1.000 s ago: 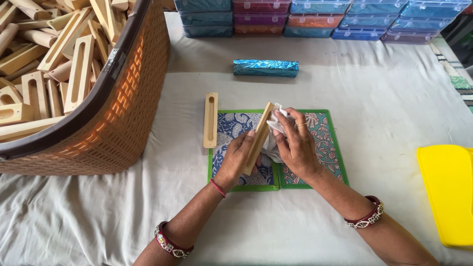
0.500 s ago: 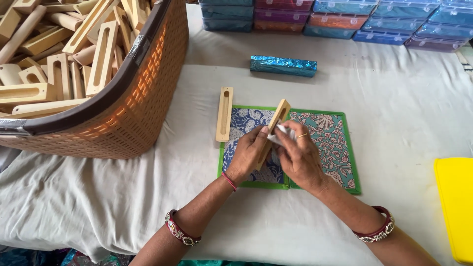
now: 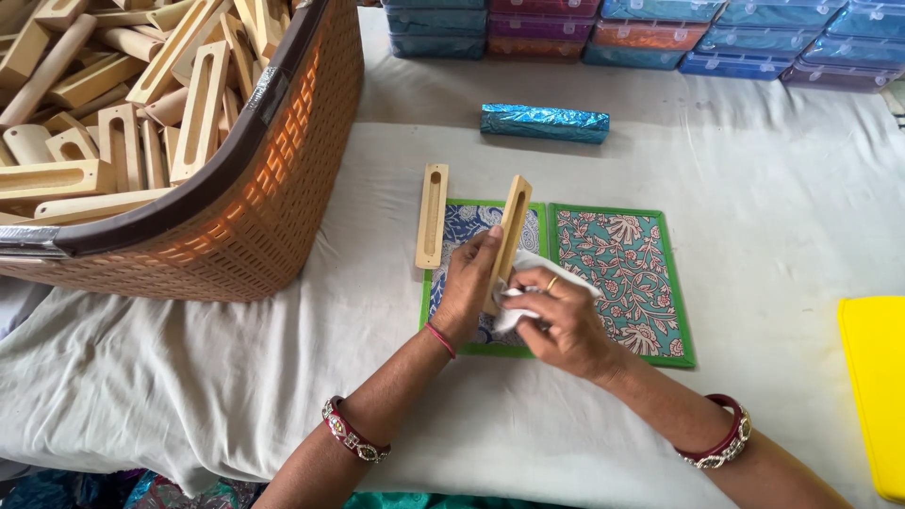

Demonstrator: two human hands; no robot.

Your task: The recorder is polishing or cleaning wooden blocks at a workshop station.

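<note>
My left hand (image 3: 469,286) grips a slotted wooden stick (image 3: 510,223) and holds it tilted up over two patterned green-edged mats (image 3: 622,259). My right hand (image 3: 562,320) presses a white cloth (image 3: 524,283) against the stick's lower end. A second slotted wooden stick (image 3: 432,216) lies flat on the table just left of the mats.
A big orange woven basket (image 3: 273,179) full of similar wooden pieces stands at the left. A blue foil-wrapped packet (image 3: 544,123) lies beyond the mats. Stacked coloured plastic boxes (image 3: 650,28) line the far edge. A yellow board (image 3: 875,386) lies at the right.
The view has shifted so the basket fills more of the left. My hands still hold the stick and cloth; the right hand has slid lower along the stick.
</note>
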